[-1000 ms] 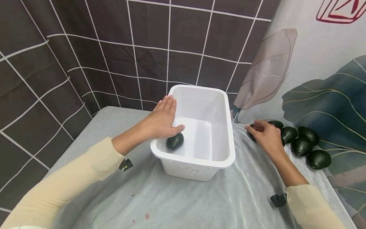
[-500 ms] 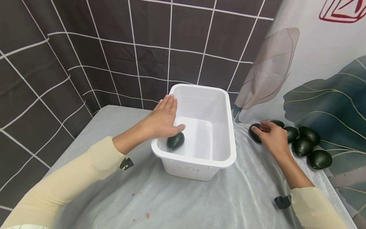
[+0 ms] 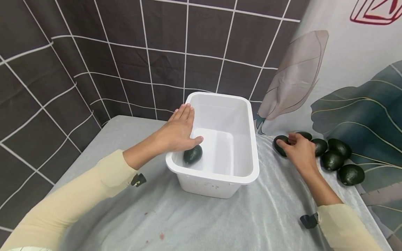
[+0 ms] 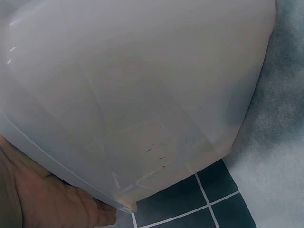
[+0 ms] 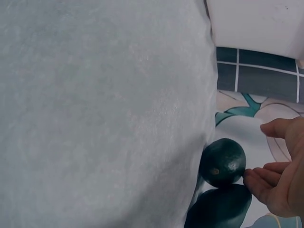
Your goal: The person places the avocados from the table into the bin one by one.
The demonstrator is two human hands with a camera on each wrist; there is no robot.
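My left hand (image 3: 177, 134) rests on the left rim of a white plastic bin (image 3: 210, 181), fingers straight and thumb out over the inside. A dark green avocado (image 3: 193, 154) lies in the bin's near left corner, partly under that thumb in the head view. To the bin's right, my right hand (image 3: 299, 150) hovers at an avocado (image 3: 278, 147), which it partly covers. From the right wrist, that hand's thumb and fingers stand apart, with fingertips right at the side of an avocado (image 5: 222, 163); another avocado (image 5: 221, 206) lies beside it.
Several more avocados (image 3: 351, 175) are grouped on the right side of the grey cloth-covered table (image 3: 188, 223). A dark curtain with white grid lines (image 3: 166, 69) hangs behind the bin, and a leaf-patterned white curtain (image 3: 342, 80) borders the right side.
My right hand has shifted slightly right since a second ago, showing more of the avocado by its thumb. It has barely moved in the last half second. My left hand has stayed on the rim.
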